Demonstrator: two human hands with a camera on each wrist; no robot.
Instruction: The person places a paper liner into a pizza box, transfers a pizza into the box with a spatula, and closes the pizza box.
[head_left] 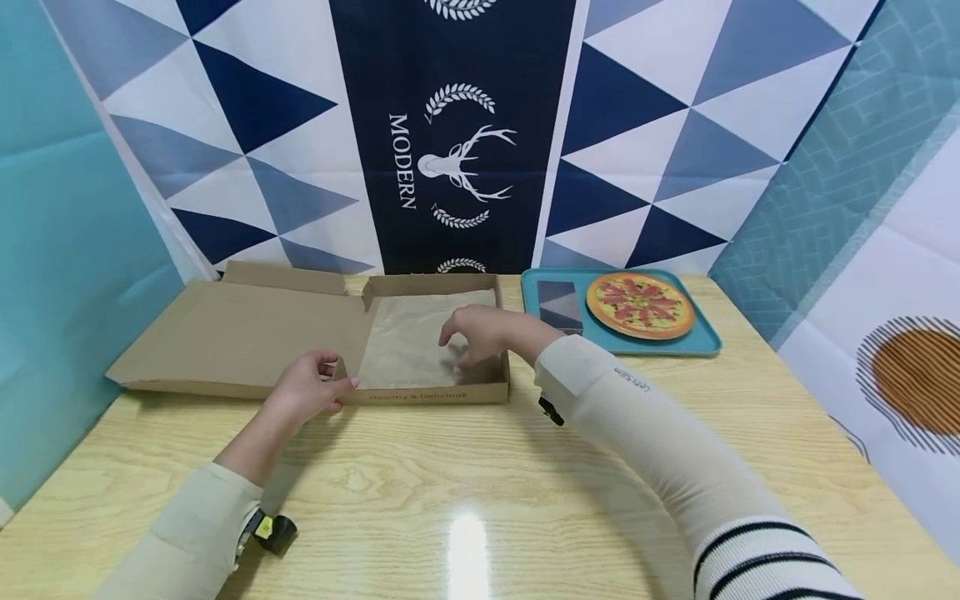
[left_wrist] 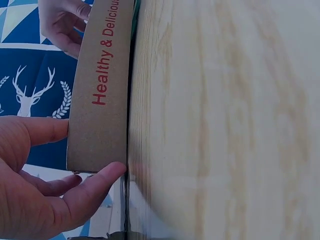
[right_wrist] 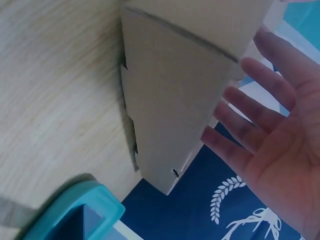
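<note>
An open cardboard pizza box (head_left: pixel 429 397) lies on the table, its front wall printed "Healthy & Delicious". Its lid (head_left: pixel 247 337) is folded flat to the left, and a sheet of brown paper (head_left: pixel 405 333) lines the base. At the front left corner, my left hand (head_left: pixel 311 387) grips the box; in the left wrist view, the thumb and a finger (left_wrist: pixel 47 131) touch that corner. Over the box's right side hovers my right hand (head_left: pixel 483 333), fingers loosely bent, holding nothing. The right wrist view shows its fingers (right_wrist: pixel 250 110) spread beside the box wall's upper edge.
A teal tray (head_left: pixel 637 343) stands to the right of the box. On it are a pizza (head_left: pixel 640 306) and a dark rectangular item (head_left: pixel 559 305). Patterned cloth (head_left: pixel 465 158) hangs behind the wooden table (head_left: pixel 390 492).
</note>
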